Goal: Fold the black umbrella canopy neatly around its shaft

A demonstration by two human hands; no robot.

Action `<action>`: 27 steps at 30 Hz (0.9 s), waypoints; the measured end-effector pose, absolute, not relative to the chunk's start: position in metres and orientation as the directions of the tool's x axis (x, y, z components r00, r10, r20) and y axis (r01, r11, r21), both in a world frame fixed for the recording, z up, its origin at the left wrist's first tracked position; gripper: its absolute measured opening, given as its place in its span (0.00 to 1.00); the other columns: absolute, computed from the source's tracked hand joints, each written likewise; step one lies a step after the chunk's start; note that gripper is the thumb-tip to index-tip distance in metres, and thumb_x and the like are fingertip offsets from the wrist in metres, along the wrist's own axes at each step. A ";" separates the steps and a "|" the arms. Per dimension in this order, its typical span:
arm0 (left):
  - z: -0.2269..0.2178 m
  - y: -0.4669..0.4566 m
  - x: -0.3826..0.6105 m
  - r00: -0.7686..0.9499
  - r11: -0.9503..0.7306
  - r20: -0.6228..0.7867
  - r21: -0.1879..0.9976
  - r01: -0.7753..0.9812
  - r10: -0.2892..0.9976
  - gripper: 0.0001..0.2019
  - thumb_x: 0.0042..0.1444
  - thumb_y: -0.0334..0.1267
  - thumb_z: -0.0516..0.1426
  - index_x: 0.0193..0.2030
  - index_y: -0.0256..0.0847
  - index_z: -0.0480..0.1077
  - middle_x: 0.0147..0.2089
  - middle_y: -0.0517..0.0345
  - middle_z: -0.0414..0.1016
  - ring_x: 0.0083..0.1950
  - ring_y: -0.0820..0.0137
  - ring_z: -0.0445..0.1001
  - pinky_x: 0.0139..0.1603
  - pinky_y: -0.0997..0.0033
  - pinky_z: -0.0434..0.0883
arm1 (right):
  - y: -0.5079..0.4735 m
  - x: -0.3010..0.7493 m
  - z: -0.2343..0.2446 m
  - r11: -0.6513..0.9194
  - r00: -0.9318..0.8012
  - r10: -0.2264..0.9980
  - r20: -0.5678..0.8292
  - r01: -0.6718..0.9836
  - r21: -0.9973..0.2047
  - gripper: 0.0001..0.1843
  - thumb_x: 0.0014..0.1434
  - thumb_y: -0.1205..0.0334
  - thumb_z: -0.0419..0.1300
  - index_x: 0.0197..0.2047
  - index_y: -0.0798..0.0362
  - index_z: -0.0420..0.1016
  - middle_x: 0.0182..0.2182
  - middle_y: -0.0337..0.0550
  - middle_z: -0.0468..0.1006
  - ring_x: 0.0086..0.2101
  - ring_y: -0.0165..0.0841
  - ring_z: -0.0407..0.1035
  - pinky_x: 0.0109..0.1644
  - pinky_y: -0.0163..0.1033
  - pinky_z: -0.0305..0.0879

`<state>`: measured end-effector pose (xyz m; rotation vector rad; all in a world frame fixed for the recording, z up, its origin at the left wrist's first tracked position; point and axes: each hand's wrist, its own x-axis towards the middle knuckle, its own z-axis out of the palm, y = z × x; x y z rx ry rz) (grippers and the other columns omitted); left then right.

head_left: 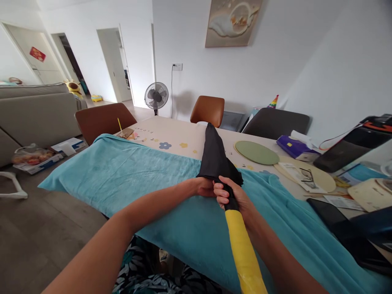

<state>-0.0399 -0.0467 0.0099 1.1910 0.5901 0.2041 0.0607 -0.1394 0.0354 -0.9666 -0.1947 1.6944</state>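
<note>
A folded black umbrella (212, 153) points away from me over the table, its loose cloth gathered into a cone. Its handle end (243, 249) is thick and yellow and runs down toward me. My right hand (231, 194) wraps round the black section between cloth and yellow part. Just left of it, my left hand (206, 187) is closed at the lower edge of the black cloth, its fingertips partly hidden. Beneath both hands a turquoise cloth (153, 171) drapes over the near side of the table.
The table (180, 134) has a flower print. On its right are a green oval mat (256, 152), a purple tissue pack (297, 148), glasses (307, 176), a black tablet-like slab (337, 228) and a large black bottle (352, 143). Chairs (207, 110) and a fan (156, 97) stand beyond.
</note>
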 end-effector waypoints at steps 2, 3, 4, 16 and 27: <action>0.005 -0.035 -0.023 0.861 0.412 -0.368 0.887 0.211 0.351 0.08 0.52 0.28 0.50 0.26 0.33 0.67 0.25 0.56 0.69 0.29 0.72 0.71 0.37 0.68 0.71 | -0.140 0.064 0.028 -0.323 -0.018 0.875 -0.484 -0.767 -0.554 0.11 0.57 0.61 0.53 0.25 0.55 0.59 0.13 0.31 0.58 0.11 0.19 0.52 0.10 0.24 0.52; 0.001 -0.029 -0.020 0.868 0.421 -0.375 0.880 0.221 0.327 0.08 0.51 0.27 0.49 0.26 0.32 0.68 0.25 0.56 0.70 0.28 0.73 0.71 0.36 0.69 0.71 | -0.140 0.064 0.026 -0.302 0.004 0.874 -0.487 -0.780 -0.548 0.10 0.57 0.62 0.52 0.26 0.55 0.59 0.14 0.31 0.59 0.11 0.19 0.52 0.10 0.24 0.52; -0.003 -0.024 -0.022 0.868 0.423 -0.372 0.880 0.216 0.330 0.08 0.51 0.26 0.50 0.27 0.32 0.69 0.26 0.55 0.70 0.28 0.73 0.71 0.35 0.69 0.71 | -0.139 0.063 0.024 -0.291 0.020 0.869 -0.495 -0.788 -0.542 0.10 0.57 0.63 0.51 0.26 0.55 0.58 0.15 0.32 0.60 0.11 0.19 0.52 0.10 0.24 0.52; 0.002 0.001 -0.055 0.799 0.567 -0.211 0.802 -0.187 0.562 0.13 0.49 0.40 0.58 0.41 0.38 0.69 0.39 0.52 0.73 0.38 0.68 0.72 0.42 0.60 0.71 | -0.142 0.060 0.018 -0.275 0.043 0.867 -0.496 -0.790 -0.549 0.12 0.56 0.56 0.55 0.28 0.56 0.60 0.17 0.32 0.62 0.12 0.19 0.54 0.10 0.25 0.55; -0.003 0.009 -0.081 0.630 0.223 -0.324 0.946 0.237 0.706 0.10 0.52 0.39 0.52 0.30 0.32 0.66 0.29 0.45 0.74 0.23 0.69 0.72 0.20 0.73 0.65 | -0.143 0.056 0.014 -0.301 0.087 0.851 -0.518 -0.727 -0.618 0.14 0.53 0.56 0.58 0.25 0.55 0.59 0.17 0.33 0.62 0.13 0.20 0.54 0.11 0.28 0.57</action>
